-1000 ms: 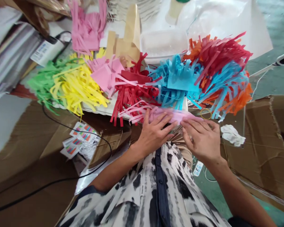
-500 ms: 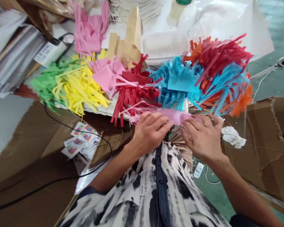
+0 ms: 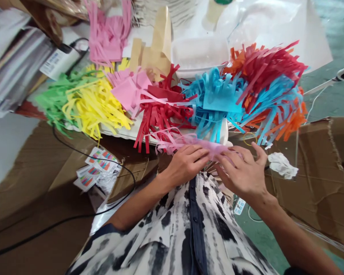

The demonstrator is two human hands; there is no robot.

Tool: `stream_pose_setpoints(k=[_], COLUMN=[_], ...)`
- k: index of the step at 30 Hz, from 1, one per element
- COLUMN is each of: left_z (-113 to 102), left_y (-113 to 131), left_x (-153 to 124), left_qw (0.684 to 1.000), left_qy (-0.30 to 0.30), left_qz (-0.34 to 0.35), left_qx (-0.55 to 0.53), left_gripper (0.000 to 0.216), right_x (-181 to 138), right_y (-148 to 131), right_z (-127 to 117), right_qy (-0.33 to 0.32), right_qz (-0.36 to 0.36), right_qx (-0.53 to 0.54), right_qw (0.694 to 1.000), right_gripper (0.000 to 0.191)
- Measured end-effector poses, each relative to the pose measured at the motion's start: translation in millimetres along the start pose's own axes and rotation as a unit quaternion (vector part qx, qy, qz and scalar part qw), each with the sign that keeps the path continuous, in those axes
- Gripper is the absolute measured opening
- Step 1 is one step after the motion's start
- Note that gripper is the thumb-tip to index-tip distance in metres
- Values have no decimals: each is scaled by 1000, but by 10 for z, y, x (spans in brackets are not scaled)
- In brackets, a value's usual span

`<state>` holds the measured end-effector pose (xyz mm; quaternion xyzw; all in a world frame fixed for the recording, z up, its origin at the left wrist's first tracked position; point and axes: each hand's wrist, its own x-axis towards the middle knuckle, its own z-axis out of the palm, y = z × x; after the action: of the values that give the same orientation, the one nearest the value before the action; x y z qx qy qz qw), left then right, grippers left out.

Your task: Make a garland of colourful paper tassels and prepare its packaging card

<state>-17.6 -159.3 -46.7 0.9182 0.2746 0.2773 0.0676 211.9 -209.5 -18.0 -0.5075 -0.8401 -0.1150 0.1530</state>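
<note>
Between my hands is a strip of pink tissue paper (image 3: 210,146), its fringed end trailing to the left over the table's front edge. My left hand (image 3: 187,162) has its fingers closed on the paper's middle. On the other side, my right hand (image 3: 243,172) grips the right part with thumb and fingers, its little finger lifted away. Just beyond the hands lie a red tissue tassel (image 3: 163,114) and a blue tissue tassel (image 3: 220,97). My palms and fingers hide part of the pink paper.
Green (image 3: 61,99), yellow (image 3: 99,105) and pink fringed paper (image 3: 132,89) lie on the left. Red fringe (image 3: 275,67) and orange fringe (image 3: 294,122) are heaped right. A clear plastic tub (image 3: 200,53) stands behind. Cardboard boxes (image 3: 312,168) flank me; a black cable (image 3: 103,211) crosses left.
Both hands have shifted slightly on the pink paper, and the right hand has moved a little left and nearer to me. More of the pink fringe shows at the left.
</note>
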Motion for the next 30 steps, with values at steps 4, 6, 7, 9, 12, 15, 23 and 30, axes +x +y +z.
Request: stream_pose_setpoints(k=[4,6,7,9,12,15,23,30], left_z=[-16,-52,-75,-122,-177,-217,-240,-218], left_y=[-79,-127,-144,-160,-151,-133,-125,-147], left_x=[-68,-67,-56,-19,45,80,105,113], left_qw=[999,998,998,997,995,991,958,959], left_qy=[23,24,18,-6,-33,-32,-27,-29], left_qz=[-10,-32,-45,-62,-84,-123,-284,-281], left_qx=[-27,-39,-42,-45,-34,-31,36,34], left_gripper=[20,19,19,17,16,18,19,17], right_x=[-42,-40,-34,-12,35,86,229,267], right_y=[40,88,106,126,136,167,210,234], right_z=[30,30,27,18,14,16,10,55], right_qy=[5,-5,-9,-20,-48,-62,-120,-146], right_qz=[17,29,35,46,75,120,161,173], right_qx=[22,44,54,64,64,67,49,64], right_qw=[1000,999,998,997,994,989,978,972], right_gripper=[7,9,10,13,20,20,27,24])
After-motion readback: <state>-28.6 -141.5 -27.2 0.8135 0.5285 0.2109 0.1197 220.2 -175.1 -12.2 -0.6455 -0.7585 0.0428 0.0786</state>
